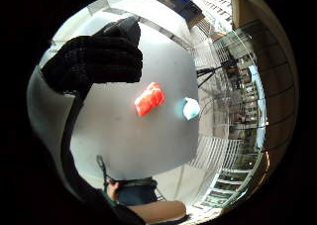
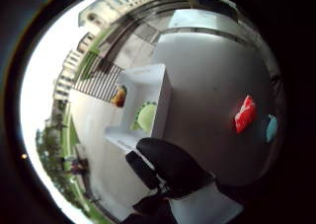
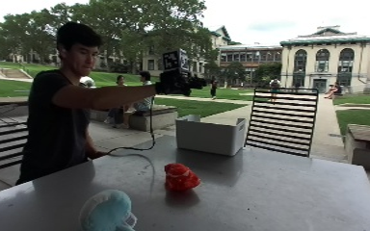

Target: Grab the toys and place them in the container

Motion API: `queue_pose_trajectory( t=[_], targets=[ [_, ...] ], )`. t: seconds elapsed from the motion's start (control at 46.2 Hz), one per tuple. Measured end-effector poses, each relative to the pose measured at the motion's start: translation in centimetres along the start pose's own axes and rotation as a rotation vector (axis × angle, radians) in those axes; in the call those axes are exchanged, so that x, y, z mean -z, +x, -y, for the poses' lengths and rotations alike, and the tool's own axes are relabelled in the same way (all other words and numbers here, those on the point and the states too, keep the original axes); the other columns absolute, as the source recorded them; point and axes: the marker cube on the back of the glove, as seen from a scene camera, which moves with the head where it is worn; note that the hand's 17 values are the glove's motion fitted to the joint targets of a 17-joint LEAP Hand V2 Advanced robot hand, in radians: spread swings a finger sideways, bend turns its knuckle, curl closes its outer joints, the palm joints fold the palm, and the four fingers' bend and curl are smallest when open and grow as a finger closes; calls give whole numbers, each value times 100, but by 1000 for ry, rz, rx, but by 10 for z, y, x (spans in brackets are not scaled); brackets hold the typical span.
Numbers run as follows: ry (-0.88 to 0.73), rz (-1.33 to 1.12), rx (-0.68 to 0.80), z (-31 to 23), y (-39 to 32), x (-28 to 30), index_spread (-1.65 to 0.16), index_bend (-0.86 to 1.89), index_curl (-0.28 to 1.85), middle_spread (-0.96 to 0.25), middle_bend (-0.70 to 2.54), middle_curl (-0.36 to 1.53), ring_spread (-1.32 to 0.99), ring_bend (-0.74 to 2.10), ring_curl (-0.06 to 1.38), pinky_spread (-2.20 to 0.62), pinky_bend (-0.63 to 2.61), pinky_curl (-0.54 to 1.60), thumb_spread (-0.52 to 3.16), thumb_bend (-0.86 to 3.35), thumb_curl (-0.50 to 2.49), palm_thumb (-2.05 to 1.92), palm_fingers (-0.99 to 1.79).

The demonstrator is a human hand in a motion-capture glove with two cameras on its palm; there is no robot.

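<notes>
Outside view first, going from left to right. I am seeing a person sitting at the grey bench, reaching the right arm out high. A light blue toy is lying at the near left edge of the bench. A red toy is sitting a bit further in, near the middle, apart from the blue one. The grip, in its black glove, is hanging in the air above the white container, not touching it. The container is standing at the far side of the bench, well apart from both toys. A black chair is standing just behind it.

From the palm views I am seeing the gloved fingers bending loosely and holding nothing. I am also seeing a green toy and an orange toy lying inside the container.
</notes>
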Motion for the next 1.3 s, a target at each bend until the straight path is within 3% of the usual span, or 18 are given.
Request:
queue_pose_trajectory(
  t=[0.065,0.325,1.039,1.299],
  targets=[
    [-4,-94,-127,1,29,-10,-32,8,30,0,22,48,1,60,29,2,131,38,95,-8,29,-10,-11],
    [-60,-82,-205,0,158,-71,-32,9,24,-3,21,47,1,55,28,5,127,36,94,-9,25,-11,-13],
    [-323,-78,-277,-16,225,-236,-31,7,16,-4,18,42,1,47,27,6,124,34,93,-5,23,-4,-14],
    [-412,-82,-289,-27,239,-270,-30,1,11,-4,15,38,0,62,31,1,139,38,98,3,28,12,-10]
  ],
)
